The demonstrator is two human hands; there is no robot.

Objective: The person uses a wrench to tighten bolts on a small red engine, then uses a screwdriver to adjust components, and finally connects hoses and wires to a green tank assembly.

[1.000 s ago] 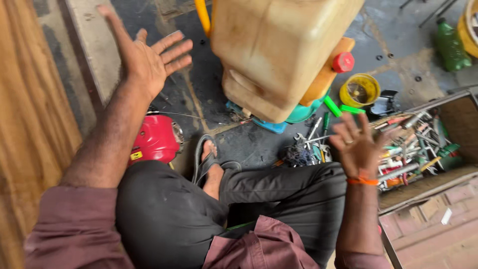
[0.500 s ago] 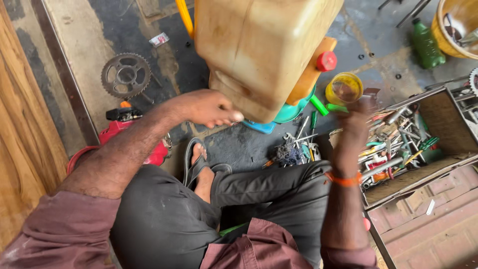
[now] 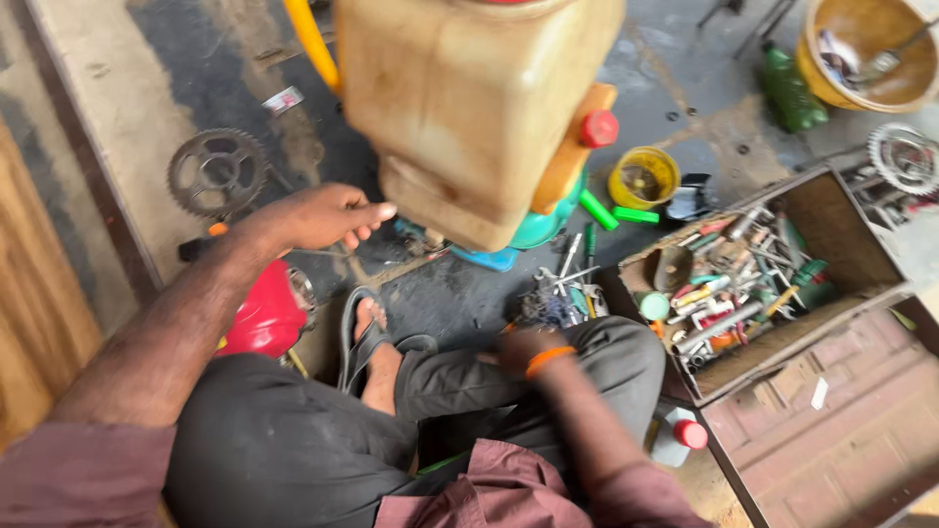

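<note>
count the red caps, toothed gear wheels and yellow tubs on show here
Red caps: 2, one on the tan jug, one on the small bottle
Toothed gear wheels: 2, a dark sprocket and a pale one
Yellow tubs: 2, a small one and a big one
Total: 6

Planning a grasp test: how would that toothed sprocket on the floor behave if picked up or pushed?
The sprocket looks like solid metal, so probably stiff and heavy for its size. It lies flat on the concrete floor, so a push would likely slide it, not roll it. The teeth and cut-outs should give fingers purchase, though it may be greasy.
</note>
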